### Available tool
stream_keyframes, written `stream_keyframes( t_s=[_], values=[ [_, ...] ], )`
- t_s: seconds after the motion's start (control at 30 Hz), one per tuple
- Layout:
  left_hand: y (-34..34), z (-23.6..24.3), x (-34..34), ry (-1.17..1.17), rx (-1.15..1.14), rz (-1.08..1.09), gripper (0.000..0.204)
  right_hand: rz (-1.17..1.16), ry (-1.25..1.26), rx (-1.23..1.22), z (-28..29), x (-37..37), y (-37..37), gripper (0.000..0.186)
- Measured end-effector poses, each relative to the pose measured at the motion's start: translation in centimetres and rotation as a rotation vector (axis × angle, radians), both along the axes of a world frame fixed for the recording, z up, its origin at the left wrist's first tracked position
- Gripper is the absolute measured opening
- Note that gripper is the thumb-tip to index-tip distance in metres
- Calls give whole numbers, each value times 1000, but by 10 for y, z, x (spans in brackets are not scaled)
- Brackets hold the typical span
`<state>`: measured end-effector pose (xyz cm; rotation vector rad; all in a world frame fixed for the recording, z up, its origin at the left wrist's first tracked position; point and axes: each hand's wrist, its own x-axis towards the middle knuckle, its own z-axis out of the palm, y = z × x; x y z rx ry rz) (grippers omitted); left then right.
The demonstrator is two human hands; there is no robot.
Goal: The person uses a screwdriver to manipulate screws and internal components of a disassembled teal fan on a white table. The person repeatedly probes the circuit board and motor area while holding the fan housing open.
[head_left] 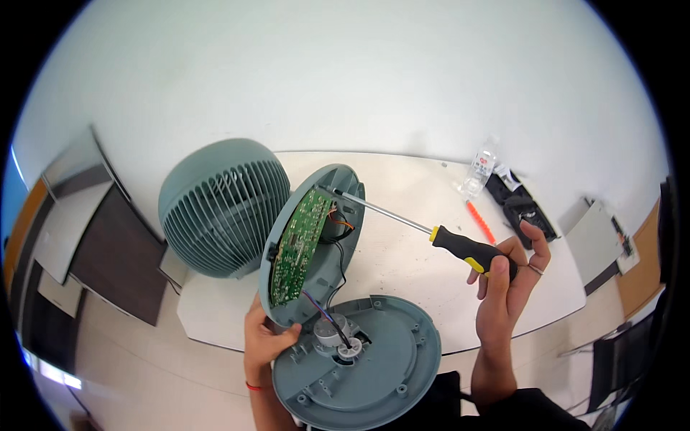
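Here, the left hand [267, 345] grasps the housing [325, 276] near the front edge of the surface [402, 266]; the right hand [503, 294] grips a screwdriver [453, 242]. Probably stiff and light, the housing suits a rim hold, sparing its likely fragile circuit board [302, 244].

Bright, diffuse illumination covered the white wall [359, 79], with faint, soft shadows just above the tabletop [392, 262]. Fisheye distortion bent straight edges toward the blackened periphery.

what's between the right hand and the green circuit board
A screwdriver, in the head view: held by the right hand, its tip near the green circuit board.
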<state>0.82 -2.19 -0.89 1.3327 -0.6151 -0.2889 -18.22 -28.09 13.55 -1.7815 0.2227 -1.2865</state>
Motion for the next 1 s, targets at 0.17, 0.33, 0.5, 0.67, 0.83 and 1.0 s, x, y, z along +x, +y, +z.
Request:
stream_keyframes(
  t_s=[0.17,0.33,0.5,0.67,0.83,1.0],
  values=[
    [-4,8,-1,-163,-117,43,40,7,-8,-184,-3,5,0,64],
    [-6,15,1,-246,-129,40,43,56,-126,-139,0,12,9,60],
    [-3,16,1,-300,-118,51,52,-42,-12,-113,2,5,10,50],
    [-3,14,2,-336,-116,46,55,-40,-85,-384,2,10,-2,45],
    [-1,12,2,-320,-126,35,55,-52,-6,36,1,8,13,42],
    [-2,14,1,-309,-100,36,55,58,-35,-184,-3,5,-6,43]
  ],
)
